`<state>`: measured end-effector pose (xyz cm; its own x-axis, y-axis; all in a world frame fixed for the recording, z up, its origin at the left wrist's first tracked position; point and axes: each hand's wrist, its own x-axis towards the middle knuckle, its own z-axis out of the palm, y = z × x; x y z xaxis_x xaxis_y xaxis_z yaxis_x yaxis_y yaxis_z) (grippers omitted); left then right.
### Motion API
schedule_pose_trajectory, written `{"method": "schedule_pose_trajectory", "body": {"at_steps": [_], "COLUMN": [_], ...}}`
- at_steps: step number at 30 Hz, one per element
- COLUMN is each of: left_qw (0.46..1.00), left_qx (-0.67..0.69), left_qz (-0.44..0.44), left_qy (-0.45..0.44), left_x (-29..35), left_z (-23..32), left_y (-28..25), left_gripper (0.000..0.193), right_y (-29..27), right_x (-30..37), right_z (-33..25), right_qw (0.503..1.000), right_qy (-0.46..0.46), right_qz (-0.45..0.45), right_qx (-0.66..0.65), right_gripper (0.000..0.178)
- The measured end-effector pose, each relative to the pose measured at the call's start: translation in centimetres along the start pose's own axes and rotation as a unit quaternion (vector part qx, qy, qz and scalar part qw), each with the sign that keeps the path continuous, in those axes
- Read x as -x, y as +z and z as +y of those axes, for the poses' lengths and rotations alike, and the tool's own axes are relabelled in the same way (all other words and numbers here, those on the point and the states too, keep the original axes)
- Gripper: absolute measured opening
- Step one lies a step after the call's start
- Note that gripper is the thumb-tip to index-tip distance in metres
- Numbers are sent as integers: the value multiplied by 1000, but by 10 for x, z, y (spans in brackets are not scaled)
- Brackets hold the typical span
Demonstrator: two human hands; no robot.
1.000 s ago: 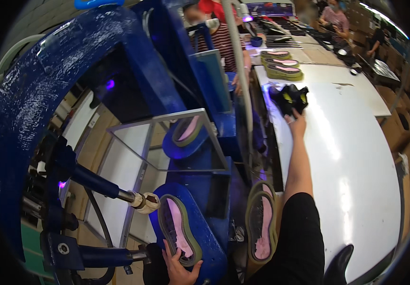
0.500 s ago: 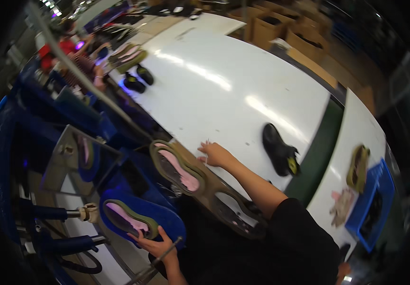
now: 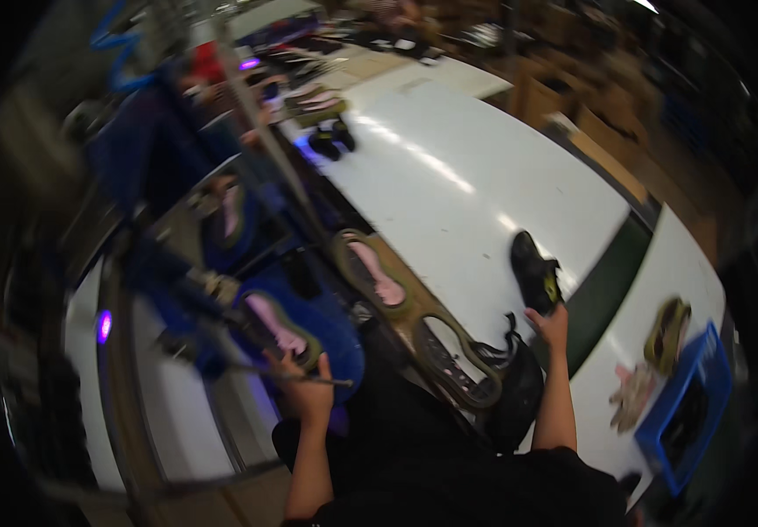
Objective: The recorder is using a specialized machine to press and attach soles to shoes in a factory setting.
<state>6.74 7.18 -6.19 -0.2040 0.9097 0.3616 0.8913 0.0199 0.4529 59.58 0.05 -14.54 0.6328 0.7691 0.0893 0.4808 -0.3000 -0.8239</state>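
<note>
On the blue padded rest of a machine lies an olive-edged shoe sole (image 3: 275, 323) with a pink inner face. My left hand (image 3: 307, 385) is closed on its near end, thumb and fingers on either side. A thin metal rod crosses in front of that hand. To the right, my right hand (image 3: 551, 325) reaches over the white table and grips the heel end of a black shoe (image 3: 532, 268) that has a yellow-green patch. Its fingers are partly hidden by the shoe.
Another pink-faced sole (image 3: 377, 272) lies on a brown board, beside an open sole-shaped frame (image 3: 449, 347). A black limp thing (image 3: 519, 400) is near my lap. At right are a blue crate (image 3: 690, 408), a pale glove (image 3: 632, 395) and an olive sole (image 3: 667, 335). Black shoes (image 3: 330, 140) stand far off.
The view has swung left. My right hand has moved from the board side of the table to the black shoe and taken hold of its heel. My left hand stays at the sole.
</note>
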Motion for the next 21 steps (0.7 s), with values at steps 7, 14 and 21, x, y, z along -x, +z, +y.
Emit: {"method": "schedule_pose_trajectory", "body": {"at_steps": [7, 14, 21], "left_qw": [997, 997, 998], "left_qx": [58, 48, 36], "left_qz": [27, 59, 59], "left_qy": [32, -16, -14], "left_x": [2, 4, 8], "left_z": [-12, -16, -28], "left_y": [6, -7, -4], "left_gripper": [87, 116, 105], "right_y": [-7, 78, 192], "right_x": [-45, 43, 111], "right_z": [-57, -250, -370], "right_qw": [987, 940, 940], "right_qy": [-47, -136, -254], "right_qz": [100, -110, -207], "right_qx": [-117, -291, -96], "right_gripper": [36, 40, 34]}}
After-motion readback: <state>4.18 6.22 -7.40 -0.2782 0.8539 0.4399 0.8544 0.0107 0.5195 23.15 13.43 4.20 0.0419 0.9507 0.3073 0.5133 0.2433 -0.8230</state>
